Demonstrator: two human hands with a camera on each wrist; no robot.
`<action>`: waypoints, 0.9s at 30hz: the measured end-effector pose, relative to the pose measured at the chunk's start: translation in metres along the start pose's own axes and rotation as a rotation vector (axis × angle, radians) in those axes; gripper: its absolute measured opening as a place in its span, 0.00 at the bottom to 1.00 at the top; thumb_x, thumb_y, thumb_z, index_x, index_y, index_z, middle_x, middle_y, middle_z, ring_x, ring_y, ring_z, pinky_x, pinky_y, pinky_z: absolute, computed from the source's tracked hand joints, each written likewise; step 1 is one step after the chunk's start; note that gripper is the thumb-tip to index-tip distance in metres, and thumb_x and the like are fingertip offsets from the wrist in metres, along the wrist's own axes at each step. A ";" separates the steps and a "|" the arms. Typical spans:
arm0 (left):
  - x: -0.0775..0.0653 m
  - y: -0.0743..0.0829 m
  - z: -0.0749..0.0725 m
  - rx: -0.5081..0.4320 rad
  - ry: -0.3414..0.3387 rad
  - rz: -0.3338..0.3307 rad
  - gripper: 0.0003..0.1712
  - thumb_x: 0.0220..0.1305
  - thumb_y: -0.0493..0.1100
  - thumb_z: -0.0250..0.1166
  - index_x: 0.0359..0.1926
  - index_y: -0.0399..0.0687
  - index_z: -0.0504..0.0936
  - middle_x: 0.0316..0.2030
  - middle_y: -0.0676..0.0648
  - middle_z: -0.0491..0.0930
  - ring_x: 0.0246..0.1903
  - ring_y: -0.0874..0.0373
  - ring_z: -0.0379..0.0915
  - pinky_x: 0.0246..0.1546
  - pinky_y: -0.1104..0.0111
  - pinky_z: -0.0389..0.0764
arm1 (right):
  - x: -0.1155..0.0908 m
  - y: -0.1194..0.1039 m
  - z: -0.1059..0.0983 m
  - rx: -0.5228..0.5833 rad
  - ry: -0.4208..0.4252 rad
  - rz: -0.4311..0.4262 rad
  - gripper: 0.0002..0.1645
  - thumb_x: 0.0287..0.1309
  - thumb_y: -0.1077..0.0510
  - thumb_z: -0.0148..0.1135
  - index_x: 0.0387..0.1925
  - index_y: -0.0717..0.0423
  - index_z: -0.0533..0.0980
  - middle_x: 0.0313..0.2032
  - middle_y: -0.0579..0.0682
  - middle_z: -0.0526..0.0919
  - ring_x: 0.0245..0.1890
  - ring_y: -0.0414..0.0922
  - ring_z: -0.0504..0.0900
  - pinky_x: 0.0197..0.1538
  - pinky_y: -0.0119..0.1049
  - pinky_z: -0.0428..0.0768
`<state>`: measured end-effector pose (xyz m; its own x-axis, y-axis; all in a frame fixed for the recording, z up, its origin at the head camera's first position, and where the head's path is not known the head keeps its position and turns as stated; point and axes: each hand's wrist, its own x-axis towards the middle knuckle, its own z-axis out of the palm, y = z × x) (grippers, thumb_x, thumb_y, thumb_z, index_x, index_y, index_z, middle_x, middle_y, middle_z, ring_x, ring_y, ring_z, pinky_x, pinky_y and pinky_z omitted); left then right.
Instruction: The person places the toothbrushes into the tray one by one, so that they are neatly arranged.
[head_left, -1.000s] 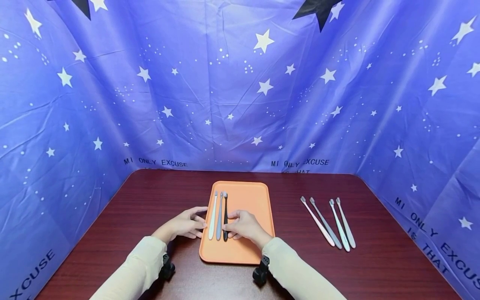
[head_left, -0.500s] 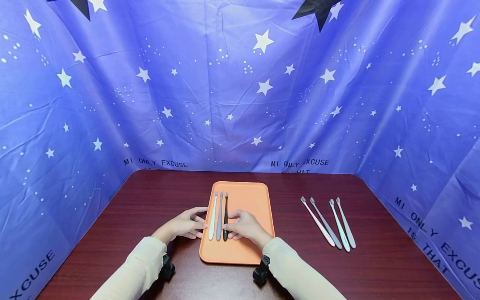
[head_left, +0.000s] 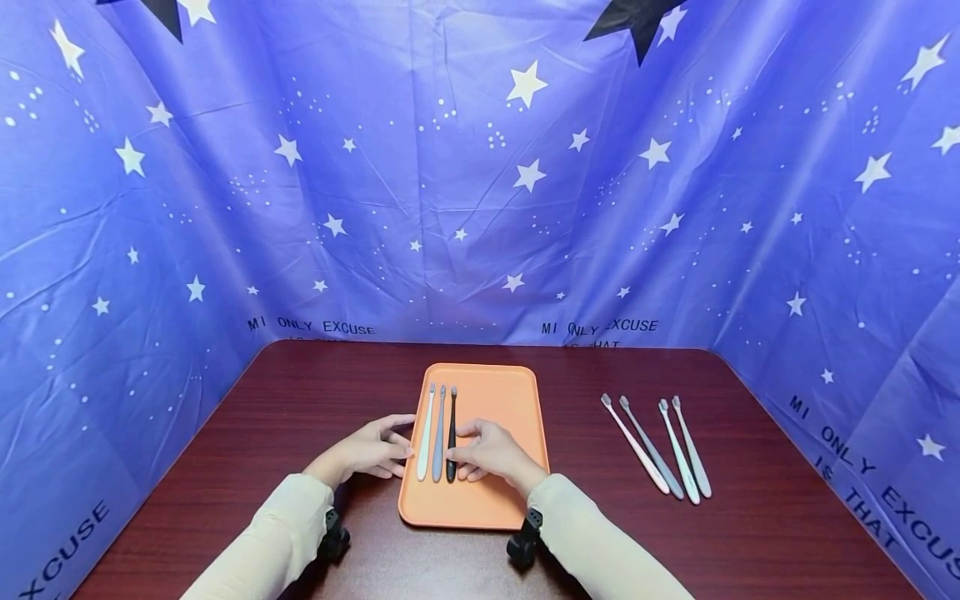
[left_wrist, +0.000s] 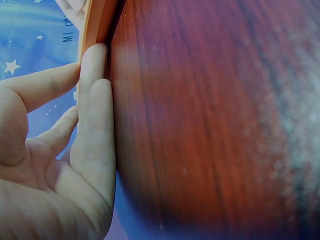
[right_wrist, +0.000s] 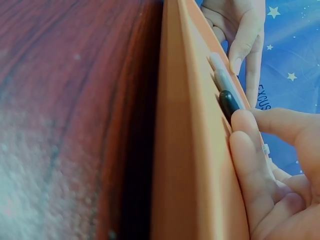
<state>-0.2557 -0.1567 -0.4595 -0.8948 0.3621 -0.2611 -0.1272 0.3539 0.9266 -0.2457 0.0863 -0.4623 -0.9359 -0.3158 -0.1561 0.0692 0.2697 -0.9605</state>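
On an orange tray [head_left: 495,392] lie a white toothbrush [head_left: 426,437], a blue-grey toothbrush [head_left: 438,433] and a black toothbrush [head_left: 452,417], side by side with heads pointing away. My right hand [head_left: 491,454] pinches the black toothbrush's handle between thumb and fingers. In the right wrist view, the rounded end of the black handle [right_wrist: 228,102] sticks out past the fingertips, and the fingers lie along the tray floor. My left hand [head_left: 371,447] rests at the tray's left edge, thumb at the rim. The left wrist view shows its extended fingers [left_wrist: 100,115] along the tabletop, against the tray's side.
To the right of the tray, on the dark red wood table [head_left: 585,533], lie a pink toothbrush [head_left: 636,446], a dark grey toothbrush [head_left: 652,450], a pale green toothbrush [head_left: 680,454] and a light grey toothbrush [head_left: 693,450]. A blue star-patterned curtain [head_left: 465,208] surrounds the table.
The head of the black toothbrush has swung slightly right, away from the blue-grey one, so the gap between them is wider. Both hands stay almost where they were.
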 end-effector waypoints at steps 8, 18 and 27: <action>0.000 0.001 0.000 0.003 0.001 -0.006 0.41 0.65 0.38 0.66 0.75 0.42 0.59 0.45 0.42 0.79 0.32 0.48 0.86 0.33 0.58 0.82 | -0.004 -0.004 -0.005 0.020 -0.034 0.002 0.31 0.59 0.62 0.70 0.59 0.71 0.69 0.28 0.58 0.83 0.18 0.41 0.81 0.24 0.35 0.82; -0.001 0.003 0.000 0.002 0.007 -0.011 0.41 0.65 0.38 0.66 0.75 0.42 0.60 0.45 0.43 0.80 0.32 0.48 0.86 0.33 0.59 0.82 | -0.010 -0.004 -0.018 -0.018 -0.028 -0.012 0.29 0.59 0.62 0.70 0.58 0.69 0.70 0.31 0.57 0.82 0.20 0.43 0.82 0.25 0.38 0.83; -0.001 0.003 0.000 0.000 0.009 -0.015 0.40 0.65 0.37 0.66 0.75 0.43 0.60 0.45 0.43 0.79 0.32 0.48 0.86 0.33 0.60 0.82 | -0.016 -0.006 -0.036 -0.038 -0.054 -0.011 0.30 0.59 0.62 0.70 0.58 0.70 0.69 0.30 0.57 0.84 0.21 0.43 0.83 0.26 0.38 0.83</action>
<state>-0.2548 -0.1560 -0.4565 -0.8966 0.3490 -0.2727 -0.1406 0.3594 0.9225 -0.2433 0.1228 -0.4461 -0.9166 -0.3670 -0.1586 0.0449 0.2997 -0.9530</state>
